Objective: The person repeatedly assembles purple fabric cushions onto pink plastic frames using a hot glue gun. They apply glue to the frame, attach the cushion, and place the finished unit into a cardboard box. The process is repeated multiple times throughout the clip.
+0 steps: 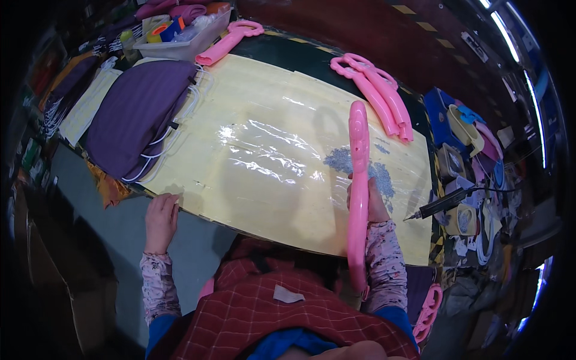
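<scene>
My right hand (375,204) is closed around a long pink plastic handle-shaped part (358,198), held upright over the right side of the table; the part hides some of its fingers. Beside that hand, a spread of tiny silvery pieces (382,178) lies on the table, probably screws. My left hand (161,222) rests at the table's front left edge with nothing visible in it, its fingers loosely extended. Beyond it lies a stack of purple fabric pads (135,114) with white cords.
Several more pink parts (379,99) lie at the back right, another pink part (231,41) at the back left. A plastic bin (186,42) with tape rolls stands behind the pads. A corded black electric screwdriver (444,203) hangs at the right, near small containers (461,219).
</scene>
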A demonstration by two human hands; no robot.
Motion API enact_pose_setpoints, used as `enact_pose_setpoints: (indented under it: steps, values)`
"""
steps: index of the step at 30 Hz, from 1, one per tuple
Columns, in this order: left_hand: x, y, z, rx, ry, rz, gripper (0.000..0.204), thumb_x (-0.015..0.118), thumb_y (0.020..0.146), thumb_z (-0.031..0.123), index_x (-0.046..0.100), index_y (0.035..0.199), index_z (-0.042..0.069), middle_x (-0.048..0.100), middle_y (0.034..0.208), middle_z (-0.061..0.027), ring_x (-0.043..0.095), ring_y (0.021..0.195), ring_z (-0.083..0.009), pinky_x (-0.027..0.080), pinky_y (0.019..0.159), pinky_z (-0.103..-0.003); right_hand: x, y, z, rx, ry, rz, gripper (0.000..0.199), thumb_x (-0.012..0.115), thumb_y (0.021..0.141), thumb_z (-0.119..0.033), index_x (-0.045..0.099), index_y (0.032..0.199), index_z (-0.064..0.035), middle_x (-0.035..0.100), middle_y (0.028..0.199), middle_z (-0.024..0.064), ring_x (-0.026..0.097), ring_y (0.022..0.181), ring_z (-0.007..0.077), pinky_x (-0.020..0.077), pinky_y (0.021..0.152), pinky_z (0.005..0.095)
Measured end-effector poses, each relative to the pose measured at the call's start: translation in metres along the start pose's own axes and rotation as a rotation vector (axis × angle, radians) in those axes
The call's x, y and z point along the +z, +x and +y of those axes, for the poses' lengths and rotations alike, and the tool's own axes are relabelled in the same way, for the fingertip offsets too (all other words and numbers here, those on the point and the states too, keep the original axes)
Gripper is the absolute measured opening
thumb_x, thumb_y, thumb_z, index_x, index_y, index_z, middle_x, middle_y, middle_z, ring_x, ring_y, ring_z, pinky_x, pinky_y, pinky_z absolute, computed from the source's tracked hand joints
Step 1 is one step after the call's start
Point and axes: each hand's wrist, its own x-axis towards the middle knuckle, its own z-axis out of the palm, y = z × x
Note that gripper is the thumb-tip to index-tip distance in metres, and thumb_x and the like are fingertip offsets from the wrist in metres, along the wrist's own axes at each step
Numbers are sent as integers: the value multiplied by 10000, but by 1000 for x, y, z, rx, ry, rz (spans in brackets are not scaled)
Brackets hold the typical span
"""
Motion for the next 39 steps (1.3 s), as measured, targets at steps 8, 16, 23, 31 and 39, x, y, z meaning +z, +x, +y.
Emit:
enact_pose_setpoints:
  steps: [8, 16, 23, 31, 39]
  values:
    - [5, -6, -16, -16, 21, 60, 208, 685, 858, 58, 675, 1066, 62, 653, 1074, -130, 625, 1016, -346, 518, 867, -429, -11, 43, -39, 72, -87, -58, 628, 407, 1008, -629, 541, 1291, -85, 614, 894, 11, 590, 671, 115, 507, 577, 275]
    - [-6, 12, -43, -5, 174, 65, 196, 678, 848, 79, 672, 1043, 66, 653, 1026, -97, 630, 965, -311, 510, 825, -408, -47, 150, -102, -218, -1455, 97, 615, 671, 909, -525, 619, 1231, -3, 645, 767, 55, 618, 610, 155, 479, 539, 296]
    - [14, 63, -95, 68, 182, 125, 328, 613, 833, 51, 656, 1158, 37, 661, 1072, -144, 620, 1045, -338, 498, 920, -429, -39, 134, -82, -146, -1064, 23, 531, 590, 993, -452, 641, 1224, 24, 689, 1089, 61, 635, 954, 156, 525, 789, 310]
    - [31, 118, -95, 63, 85, 94, 132, 630, 893, 73, 642, 1013, 20, 649, 913, -120, 628, 856, -311, 506, 765, -401, -5, -3, -36, 249, -153, 69, 734, 314, 981, -721, 565, 1229, -78, 575, 735, 27, 572, 546, 137, 487, 499, 281]
    - [-2, 144, 73, 343, -457, 96, 270, 658, 868, -9, 690, 1135, 21, 651, 774, -119, 640, 643, -233, 491, 571, -276, -24, -71, -5, 188, 55, 37, 809, 426, 891, -799, 546, 1215, -68, 593, 808, 43, 611, 647, 146, 517, 562, 288]
